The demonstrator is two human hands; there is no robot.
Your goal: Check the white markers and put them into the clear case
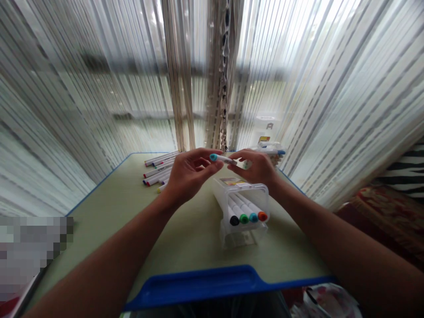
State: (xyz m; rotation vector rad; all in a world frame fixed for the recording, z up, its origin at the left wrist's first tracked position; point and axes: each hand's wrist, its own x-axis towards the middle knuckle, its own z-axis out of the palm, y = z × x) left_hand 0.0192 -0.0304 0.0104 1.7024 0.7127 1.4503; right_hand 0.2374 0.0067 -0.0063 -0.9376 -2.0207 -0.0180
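A white marker with a turquoise end (pixel 222 158) is held level between my two hands above the table. The fingers of my left hand (pixel 192 170) pinch it near the turquoise end. At its other end, the thumb and fingertips of my right hand (pixel 255 165) close on it. Below my right hand lies a clear plastic case (pixel 222 194), its opening facing me. Inside it, several white markers (pixel 244 207) rest side by side, showing black, green, blue and orange ends. Beyond my left hand, several loose white markers (pixel 157 170) lie on the table, partly hidden by that hand.
The pale table (pixel 109 212) has a blue edge with a blue pen trough (pixel 202 282) at the front. Behind my right hand stands another clear container (pixel 270 148) with things in it. String curtains (pixel 132 88) hang behind the table. A patterned bag (pixel 331 300) sits low at right.
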